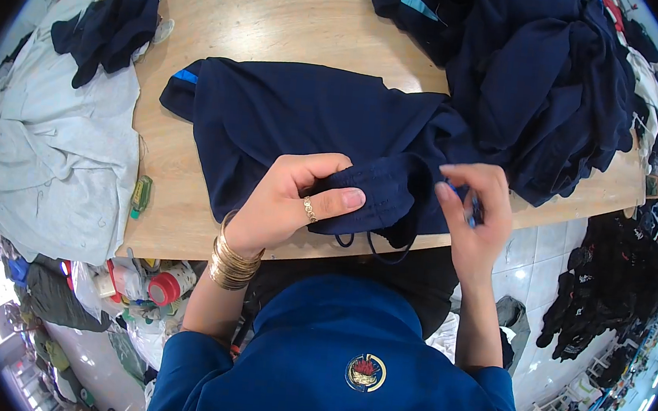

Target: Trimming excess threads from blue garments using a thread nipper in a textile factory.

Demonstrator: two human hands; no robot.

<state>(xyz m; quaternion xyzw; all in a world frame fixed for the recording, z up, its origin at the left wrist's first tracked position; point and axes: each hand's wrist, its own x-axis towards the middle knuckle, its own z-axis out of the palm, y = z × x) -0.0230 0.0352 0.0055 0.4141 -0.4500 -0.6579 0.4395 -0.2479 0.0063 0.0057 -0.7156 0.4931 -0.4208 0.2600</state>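
A dark navy garment (298, 111) lies across the table in front of me, with a light blue patch at its left end. My left hand (294, 194) is closed on a gathered, stitched edge (370, 194) of this garment, thumb on top. Thin dark cord loops (388, 252) hang below that edge. Just to the right, my right hand (475, 212) is curled with thumb and fingers close together around a small blue tool (471, 207). Fingers hide most of the tool, so its exact kind does not show. Its fingertips are beside the gathered edge.
More navy garments (539, 75) are heaped at the back right of the wooden table (203, 27). Light grey cloth (56, 155) covers the left side, with a small dark garment (112, 34) on it. A small green object (140, 196) sits near the front edge. Black clothes (607, 280) lie at the right.
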